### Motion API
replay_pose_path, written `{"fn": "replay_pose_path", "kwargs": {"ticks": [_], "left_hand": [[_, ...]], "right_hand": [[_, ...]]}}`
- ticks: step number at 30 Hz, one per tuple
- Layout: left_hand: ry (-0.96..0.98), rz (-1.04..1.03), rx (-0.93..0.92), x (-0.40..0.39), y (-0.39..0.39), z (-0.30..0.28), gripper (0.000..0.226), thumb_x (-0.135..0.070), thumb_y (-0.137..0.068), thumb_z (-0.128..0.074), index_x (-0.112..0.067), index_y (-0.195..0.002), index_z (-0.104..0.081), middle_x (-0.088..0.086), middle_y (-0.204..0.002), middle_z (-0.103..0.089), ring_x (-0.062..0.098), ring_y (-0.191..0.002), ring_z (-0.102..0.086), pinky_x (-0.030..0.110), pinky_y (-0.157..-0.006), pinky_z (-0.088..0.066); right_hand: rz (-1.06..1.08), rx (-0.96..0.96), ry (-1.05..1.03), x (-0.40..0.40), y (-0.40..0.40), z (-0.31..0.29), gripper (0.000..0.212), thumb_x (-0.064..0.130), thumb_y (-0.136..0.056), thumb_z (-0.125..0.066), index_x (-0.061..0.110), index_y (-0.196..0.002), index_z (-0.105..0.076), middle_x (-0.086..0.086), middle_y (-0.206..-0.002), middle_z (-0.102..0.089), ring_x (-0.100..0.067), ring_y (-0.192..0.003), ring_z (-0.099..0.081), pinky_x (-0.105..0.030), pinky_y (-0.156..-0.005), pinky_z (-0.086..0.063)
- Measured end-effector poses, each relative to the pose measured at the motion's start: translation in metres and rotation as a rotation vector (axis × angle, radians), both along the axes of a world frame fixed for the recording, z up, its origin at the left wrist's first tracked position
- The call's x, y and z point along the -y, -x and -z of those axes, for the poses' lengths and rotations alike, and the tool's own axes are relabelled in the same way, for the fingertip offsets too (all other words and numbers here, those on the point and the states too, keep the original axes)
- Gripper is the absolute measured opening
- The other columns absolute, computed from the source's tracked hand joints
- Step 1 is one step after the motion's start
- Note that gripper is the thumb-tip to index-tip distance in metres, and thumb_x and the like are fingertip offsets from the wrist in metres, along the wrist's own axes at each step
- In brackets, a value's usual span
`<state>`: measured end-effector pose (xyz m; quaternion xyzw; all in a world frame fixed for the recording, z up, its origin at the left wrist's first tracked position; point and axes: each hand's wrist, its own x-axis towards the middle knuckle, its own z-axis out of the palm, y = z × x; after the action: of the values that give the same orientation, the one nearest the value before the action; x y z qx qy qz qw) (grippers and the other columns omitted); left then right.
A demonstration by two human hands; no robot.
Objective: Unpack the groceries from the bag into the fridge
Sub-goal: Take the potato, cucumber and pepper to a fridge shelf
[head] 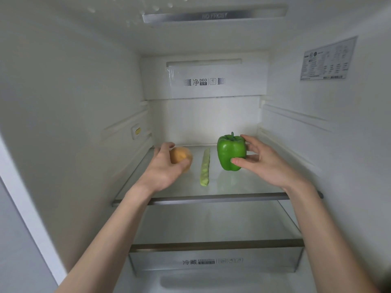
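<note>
Standing upright on the glass shelf, the green bell pepper is glossy and blocky, its lobed shoulders at the top and a short dark-green stem pointing straight up, so its long axis runs vertically. It sits right of the shelf's middle, towards the back. The right hand holds it from the right side: the thumb curls onto the lower front and the fingers wrap round the upper right shoulder.

Just left of the pepper, apart from it, a pale green pod-like vegetable lies flat on the glass, long and thin, its axis running from the shelf's front edge towards the back wall.

Further left, the left hand curls its fingers and thumb around a round, orange-tan fruit, low over the left part of the shelf; whether the fruit touches the glass I cannot tell.

Below the shelf sits a clear drawer with printed lettering. A white label is stuck on the fridge's right inner wall.
</note>
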<state>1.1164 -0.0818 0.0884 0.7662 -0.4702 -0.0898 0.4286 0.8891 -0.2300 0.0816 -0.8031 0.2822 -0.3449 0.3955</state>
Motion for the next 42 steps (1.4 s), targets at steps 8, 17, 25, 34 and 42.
{"fn": "replay_pose_path", "kwargs": {"ticks": [8,17,25,34,42], "left_hand": [[0.061,-0.052,0.061,-0.006,0.005,0.002,0.077,-0.051,-0.089,-0.068,-0.022,-0.153,-0.035,0.004,-0.150,-0.040,0.024,-0.140,-0.043,0.033,-0.117,-0.033],[0.192,-0.245,0.569,-0.065,0.031,0.007,0.050,-0.053,-0.097,-0.048,-0.022,-0.136,-0.055,0.001,-0.130,-0.061,0.030,-0.118,-0.056,0.046,-0.097,-0.048],[0.176,-0.321,0.772,-0.133,0.049,0.026,0.038,-0.041,-0.102,-0.053,-0.018,-0.132,-0.059,-0.002,-0.126,-0.063,0.027,-0.111,-0.058,0.041,-0.088,-0.047],[0.126,-0.407,0.841,-0.241,0.085,0.047,0.042,-0.038,-0.102,-0.050,-0.013,-0.135,-0.059,0.002,-0.131,-0.061,0.029,-0.118,-0.058,0.042,-0.100,-0.045],[0.051,-0.627,0.860,-0.369,0.127,0.064,0.046,-0.037,-0.102,-0.051,-0.012,-0.141,-0.057,0.005,-0.138,-0.060,0.031,-0.134,-0.053,0.044,-0.106,-0.043]], "right_hand": [[0.018,0.024,-0.045,-0.008,0.010,0.001,0.099,0.026,-0.087,-0.082,0.028,-0.164,-0.020,0.007,-0.163,-0.039,-0.011,-0.138,-0.051,-0.025,-0.103,-0.045],[0.319,0.409,0.368,-0.059,0.007,0.017,0.044,0.038,-0.099,-0.067,0.023,-0.139,-0.056,0.010,-0.140,-0.057,-0.005,-0.132,-0.053,-0.028,-0.114,-0.041],[0.308,0.106,0.762,-0.117,-0.002,0.045,0.054,0.046,-0.100,-0.053,0.013,-0.143,-0.055,-0.004,-0.143,-0.060,-0.023,-0.137,-0.051,-0.034,-0.114,-0.036],[0.202,0.012,0.850,-0.204,-0.004,0.067,0.057,0.050,-0.102,-0.051,0.011,-0.144,-0.055,-0.006,-0.148,-0.057,-0.027,-0.144,-0.047,-0.047,-0.116,-0.039],[0.015,0.042,0.926,-0.304,0.000,0.064,0.061,0.053,-0.104,-0.045,0.010,-0.148,-0.053,-0.007,-0.154,-0.053,-0.027,-0.148,-0.043,-0.050,-0.119,-0.037]]}}
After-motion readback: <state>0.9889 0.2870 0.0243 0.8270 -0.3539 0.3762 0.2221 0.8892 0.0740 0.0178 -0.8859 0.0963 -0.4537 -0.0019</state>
